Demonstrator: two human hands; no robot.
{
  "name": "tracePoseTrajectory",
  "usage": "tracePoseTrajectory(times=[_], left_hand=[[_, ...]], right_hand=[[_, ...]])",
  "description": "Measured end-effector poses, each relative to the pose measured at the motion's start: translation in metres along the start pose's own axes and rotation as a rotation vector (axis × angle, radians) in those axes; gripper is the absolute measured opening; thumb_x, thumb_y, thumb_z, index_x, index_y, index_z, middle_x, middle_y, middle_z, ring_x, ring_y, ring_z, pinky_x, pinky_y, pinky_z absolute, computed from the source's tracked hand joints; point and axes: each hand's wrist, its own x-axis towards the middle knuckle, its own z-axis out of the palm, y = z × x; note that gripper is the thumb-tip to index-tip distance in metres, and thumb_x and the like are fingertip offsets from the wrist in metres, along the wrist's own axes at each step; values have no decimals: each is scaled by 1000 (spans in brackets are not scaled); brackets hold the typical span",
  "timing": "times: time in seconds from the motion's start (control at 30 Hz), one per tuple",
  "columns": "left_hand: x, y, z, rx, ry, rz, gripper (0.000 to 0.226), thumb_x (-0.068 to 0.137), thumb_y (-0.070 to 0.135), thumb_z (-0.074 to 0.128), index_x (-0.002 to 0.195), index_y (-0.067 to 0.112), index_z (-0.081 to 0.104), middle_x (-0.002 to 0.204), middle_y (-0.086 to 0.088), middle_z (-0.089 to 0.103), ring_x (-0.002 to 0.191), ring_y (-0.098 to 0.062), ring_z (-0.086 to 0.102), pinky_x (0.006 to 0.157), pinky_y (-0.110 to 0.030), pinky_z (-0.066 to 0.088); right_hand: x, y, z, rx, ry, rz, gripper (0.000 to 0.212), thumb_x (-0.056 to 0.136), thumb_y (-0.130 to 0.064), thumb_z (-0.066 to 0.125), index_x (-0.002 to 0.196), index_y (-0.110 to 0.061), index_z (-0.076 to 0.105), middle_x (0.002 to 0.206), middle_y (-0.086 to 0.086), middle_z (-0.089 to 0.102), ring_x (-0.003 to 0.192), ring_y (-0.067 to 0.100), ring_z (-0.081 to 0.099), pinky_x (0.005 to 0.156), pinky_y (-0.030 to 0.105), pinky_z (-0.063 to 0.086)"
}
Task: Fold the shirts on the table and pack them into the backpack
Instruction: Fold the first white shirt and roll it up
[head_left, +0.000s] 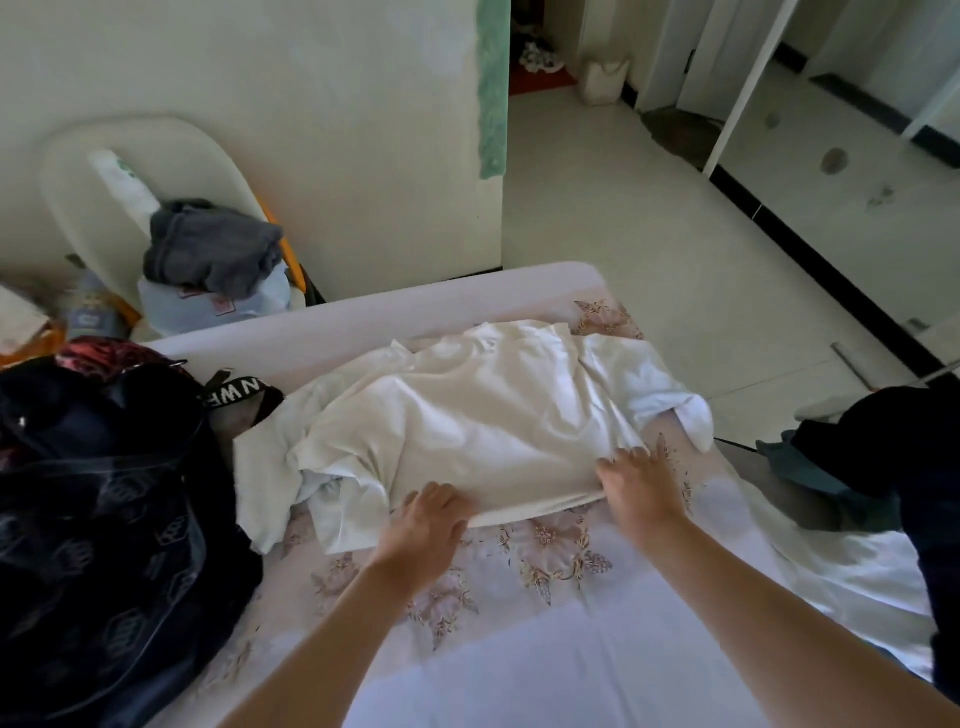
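At the left edge of the frame a dark navy patterned fabric backpack (104, 519) is standing on the floral-clothed table (519, 571). In the centre a creased cream-white cotton shirt (467, 415) is lying spread over other white garments. The left hand (426, 519) is gripping its near hem with curled fingers. The right hand (639, 483) is pressing spread fingers on the hem's right corner.

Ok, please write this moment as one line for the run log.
step: folding | white shirt: wrinkled, on table | left hand: grips near hem | right hand: presses hem | backpack: left of shirt
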Motion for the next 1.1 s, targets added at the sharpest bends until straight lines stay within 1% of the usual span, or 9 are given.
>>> tracePoseTrajectory(times=[0.13,0.23,0.37,0.47,0.57,0.77,0.87,1.0,1.1], left_hand=[[-30,-15,-14,75,306,-621,40,77,22,69,114,12,59,115,-12,53,105,-34,50,87,-50,45],[-51,-32,-18,-165,260,-1003,36,82,31,68,108,8,59,117,-16,51,108,-38,45,91,-49,38],[-66,-34,-31,-321,448,-871,23,94,8,55,71,5,55,79,0,55,73,-24,51,63,-33,34],[-69,-25,-56,-560,621,-996,31,102,17,43,73,9,50,67,-1,52,61,-17,47,52,-29,33],[-80,-30,-73,-672,732,-1137,27,104,19,33,87,8,50,75,-3,53,71,-22,50,54,-31,35],[-131,-56,-66,-279,-168,-1057,50,93,7,48,140,12,35,123,-15,59,108,-33,60,84,-36,48],[-134,-49,-61,-147,-161,-933,46,84,0,50,128,10,41,124,-13,52,115,-32,55,91,-35,47],[-111,-46,-69,-153,134,-711,33,84,-4,43,108,14,56,107,-3,53,95,-24,55,66,-30,40],[-87,-60,-64,-106,87,-592,45,92,-2,42,131,18,53,128,-1,52,113,-21,50,80,-30,45]], right_hand=[[-6,-31,-10,102,86,-127,36,78,-13,58,114,-15,53,109,6,54,103,25,52,92,39,45],[-11,-77,-9,290,184,-385,39,74,-16,60,112,-18,51,102,2,49,91,20,49,81,35,48],[-10,-133,-6,257,200,-488,45,72,-15,68,116,-18,58,103,5,55,84,22,55,72,36,48],[-2,-150,-10,201,206,-431,50,59,-9,80,106,-12,65,94,8,64,73,26,62,63,35,48],[4,-142,-19,276,22,-428,31,83,0,61,113,-6,62,105,13,63,90,35,64,76,41,47],[-16,-130,-48,232,-602,-451,19,73,-6,55,77,-23,60,91,-3,62,82,22,60,59,25,45],[-17,-137,-56,324,-888,-366,25,73,-18,57,90,-11,75,86,6,74,72,22,66,65,29,53],[8,-143,-65,468,-428,-261,10,80,-29,56,79,-22,64,90,-1,67,86,20,63,73,28,49],[37,-153,-63,488,-105,-388,19,86,-12,55,99,-20,67,110,3,63,106,27,60,87,33,47]])
